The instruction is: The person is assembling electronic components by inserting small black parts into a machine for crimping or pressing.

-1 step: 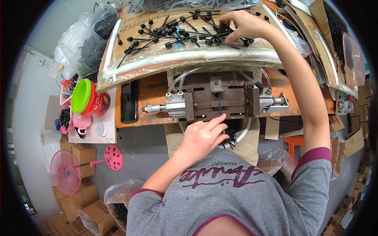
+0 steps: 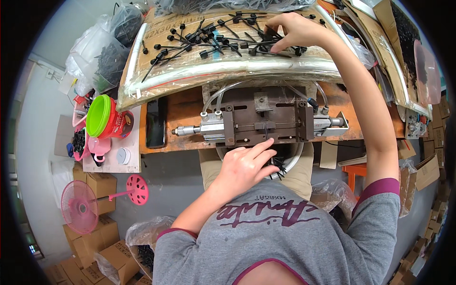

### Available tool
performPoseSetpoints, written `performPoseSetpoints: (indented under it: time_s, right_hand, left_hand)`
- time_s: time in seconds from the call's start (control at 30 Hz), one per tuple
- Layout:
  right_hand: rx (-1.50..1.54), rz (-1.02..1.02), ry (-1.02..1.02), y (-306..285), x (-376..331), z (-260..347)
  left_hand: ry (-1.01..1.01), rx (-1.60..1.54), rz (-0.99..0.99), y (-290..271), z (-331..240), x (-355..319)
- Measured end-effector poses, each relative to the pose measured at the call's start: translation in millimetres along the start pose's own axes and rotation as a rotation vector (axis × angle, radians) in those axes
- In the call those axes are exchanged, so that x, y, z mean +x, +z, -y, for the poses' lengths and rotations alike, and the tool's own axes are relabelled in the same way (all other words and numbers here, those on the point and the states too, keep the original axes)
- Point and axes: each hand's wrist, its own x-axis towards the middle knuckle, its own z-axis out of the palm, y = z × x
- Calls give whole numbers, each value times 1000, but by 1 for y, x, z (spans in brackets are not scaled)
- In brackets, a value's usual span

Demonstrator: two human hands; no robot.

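Note:
On a dark metal fixture (image 2: 244, 107), my left hand (image 2: 244, 166) rests at the front edge. Its index finger is stretched out beside a thin black piece (image 2: 267, 133) lying in the small centre block, and the thumb stands apart. Whether the fingertip touches that piece is hard to see. Farther back, my right hand (image 2: 297, 34) reaches into a scatter of black plastic stems with knobbed heads (image 2: 209, 35) on a wrapped cardboard sheet. Thumb and fingers are spread around several of them, none plainly gripped. More black stems (image 2: 280, 166) show below the fixture, partly behind my left hand.
Air cylinders (image 2: 211, 129) with clear hoses flank the fixture. A black phone (image 2: 156, 123) lies left on the orange-brown bench. Beyond it stand a red and green tub (image 2: 107, 118) and a small white round case (image 2: 123, 156). A pink fan (image 2: 79, 207) and cartons stand lower left.
My left thumb has moved slightly outward, away from the other fingers. My right hand stays almost in place among the black stems.

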Motion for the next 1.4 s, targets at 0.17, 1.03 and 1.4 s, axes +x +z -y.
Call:
performPoseSetpoints:
  time_s: [0.17, 1.03, 1.4]
  right_hand:
    - [36, -102, -39, 15, 4, -17]
    - [1347, -570, 99, -1, -38, -61]
    - [1690, -118, 124, 54, -138, 78]
  left_hand:
    - [-6, -58, -40, -21, -12, 10]
    - [-68, -215, -658, -43, 36, 128]
    - [-73, -837, -151, -52, 10, 73]
